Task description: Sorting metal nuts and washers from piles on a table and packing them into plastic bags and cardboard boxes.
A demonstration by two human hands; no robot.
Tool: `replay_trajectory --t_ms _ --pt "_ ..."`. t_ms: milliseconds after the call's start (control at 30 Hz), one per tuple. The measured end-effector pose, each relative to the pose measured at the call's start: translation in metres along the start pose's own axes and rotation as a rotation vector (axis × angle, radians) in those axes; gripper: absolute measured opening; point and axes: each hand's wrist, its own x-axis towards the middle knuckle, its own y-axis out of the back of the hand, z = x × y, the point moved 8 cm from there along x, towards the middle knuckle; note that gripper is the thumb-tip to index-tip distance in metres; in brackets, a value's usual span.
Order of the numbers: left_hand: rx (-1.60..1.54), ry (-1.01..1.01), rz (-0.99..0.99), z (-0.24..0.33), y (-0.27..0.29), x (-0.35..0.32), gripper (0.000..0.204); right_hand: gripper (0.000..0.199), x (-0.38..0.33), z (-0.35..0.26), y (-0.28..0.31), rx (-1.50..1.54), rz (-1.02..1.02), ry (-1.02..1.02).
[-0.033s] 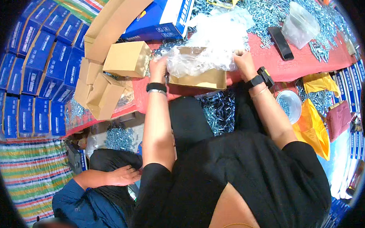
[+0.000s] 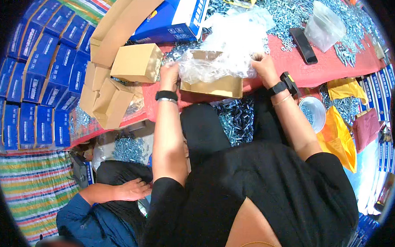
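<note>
A clear plastic bag [image 2: 204, 70] is spread between my two hands, crumpled over the opening of a brown cardboard box [image 2: 213, 89]. My left hand [image 2: 169, 75] is closed at the bag's left edge, beside the box. At the opposite edge my right hand [image 2: 265, 69] is also closed on the plastic, with thumb and fingers curled together. The bag hides most of the inside of the box. More whitish clear plastic [image 2: 238, 33] lies just beyond it, over loose metal fasteners.
Brown cartons [image 2: 136, 63] stand left of my hand, with a large blue box [image 2: 170, 20] behind. Loose fasteners [image 2: 289, 11], a phone [image 2: 303, 46] and a clear tub [image 2: 324, 27] lie at right. Blue boxes [image 2: 39, 85] are stacked far left. Another person's hand [image 2: 134, 189] rests lower left.
My left hand and the cardboard box have shifted very slightly to the left. Both hands keep hold of the plastic bag.
</note>
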Motion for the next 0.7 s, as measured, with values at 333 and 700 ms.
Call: replay_trajectory --t_ms 333,700 --pt "0.302 -0.498 -0.268 0.098 0.007 -0.072 0.058 0.038 -0.064 -0.115 0.030 -0.141 0.046 0.592" --pt "0.681 -0.737 -0.375 0.109 -0.042 -0.113 0.032 0.022 -0.131 -0.144 -0.014 -0.654 0.004 1.148"
